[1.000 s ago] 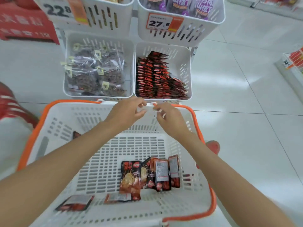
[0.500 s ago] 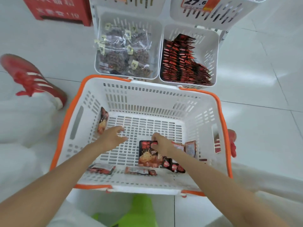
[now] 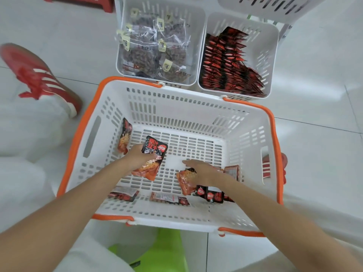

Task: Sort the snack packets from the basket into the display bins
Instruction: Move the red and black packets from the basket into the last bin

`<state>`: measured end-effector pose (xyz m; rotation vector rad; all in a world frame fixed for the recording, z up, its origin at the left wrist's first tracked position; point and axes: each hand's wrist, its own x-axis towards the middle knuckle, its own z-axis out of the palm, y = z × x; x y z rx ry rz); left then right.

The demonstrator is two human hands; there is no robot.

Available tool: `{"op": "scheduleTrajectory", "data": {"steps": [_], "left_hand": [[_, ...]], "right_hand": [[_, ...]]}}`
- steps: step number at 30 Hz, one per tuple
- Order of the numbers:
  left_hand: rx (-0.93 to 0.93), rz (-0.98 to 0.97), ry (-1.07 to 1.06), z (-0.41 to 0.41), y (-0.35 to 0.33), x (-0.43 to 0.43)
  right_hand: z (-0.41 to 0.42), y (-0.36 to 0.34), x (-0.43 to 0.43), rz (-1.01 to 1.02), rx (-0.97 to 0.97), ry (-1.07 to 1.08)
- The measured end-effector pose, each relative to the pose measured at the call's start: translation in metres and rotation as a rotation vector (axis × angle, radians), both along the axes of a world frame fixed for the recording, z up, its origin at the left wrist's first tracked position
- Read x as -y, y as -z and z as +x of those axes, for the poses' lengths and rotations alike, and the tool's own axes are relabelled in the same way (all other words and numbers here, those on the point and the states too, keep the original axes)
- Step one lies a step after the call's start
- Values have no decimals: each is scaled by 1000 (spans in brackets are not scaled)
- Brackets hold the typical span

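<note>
In the middle of the tiled floor (image 3: 318,146) a white basket (image 3: 176,108) with an orange rim is seen from above. Just beyond it, at 12 o'clock, two white display bins are set side by side: the left bin (image 3: 182,14) is filled with clear bags of dark snacks (image 3: 155,50), the right bin (image 3: 265,46) with a leaning row of red-and-black packets (image 3: 227,63).

Inside the basket, at 9 o'clock from its centre, the left hand (image 3: 137,157) is held with its fingers curled round a black-and-orange packet (image 3: 154,158), which is gripped and raised at a tilt above the slotted bottom. At 4 o'clock from the centre, the right hand (image 3: 202,171) is laid over an orange packet (image 3: 185,182); its fingers are stretched toward 10 o'clock, and whether the packet is pinched cannot be told.

More packets are left in the basket: one (image 3: 124,136) is propped against the wall at 9 o'clock, two (image 3: 122,194) (image 3: 169,199) lie flat near the wall at 6 o'clock, and a small heap (image 3: 214,195) is partly covered by the right forearm at 5 o'clock.

A red shoe (image 3: 39,79) is seen on the floor at 10 o'clock of the basket, and a green object (image 3: 165,252) at 6 o'clock, below its rim.
</note>
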<state>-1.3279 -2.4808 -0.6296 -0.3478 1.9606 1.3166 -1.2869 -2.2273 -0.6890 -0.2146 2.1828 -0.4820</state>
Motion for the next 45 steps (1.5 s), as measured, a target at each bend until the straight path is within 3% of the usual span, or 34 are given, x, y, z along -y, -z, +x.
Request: {"op": "scheduleTrajectory", "data": {"steps": [3, 7, 9, 11, 16, 19, 23, 29, 31, 34, 38, 42, 45], "left_hand": [[46, -20, -57, 2, 7, 5], [68, -23, -117, 6, 10, 8], [91, 25, -152, 6, 8, 6], [102, 63, -192, 5, 5, 4], [120, 141, -349, 2, 2, 2], [175, 316, -414, -2, -4, -2], [187, 409, -462, -3, -2, -9], [75, 346, -427, -12, 16, 17], [78, 332, -457, -9, 7, 18], [61, 261, -453, -4, 9, 19], [39, 172, -431, -3, 22, 28], [3, 99, -416, -1, 28, 37], [-35, 9, -335, -3, 29, 39]], "right_hand": [[13, 18, 3, 2, -78, -110], [13, 16, 0, 161, -224, -374], [8, 13, 1, 167, -232, -382], [-4, 3, 6, 34, -239, -151], [-45, -53, 26, -484, -264, 791], [-53, -69, 38, -705, -109, 1053], [-37, -65, 50, -701, 188, 845], [0, -32, 56, -318, 292, 287], [17, -19, 59, -260, 403, 130], [31, -11, 62, -197, 395, -62], [20, -10, 61, -241, 207, 174], [1, -11, 39, -134, 281, 164], [-11, -21, 31, -195, 303, 197]]}}
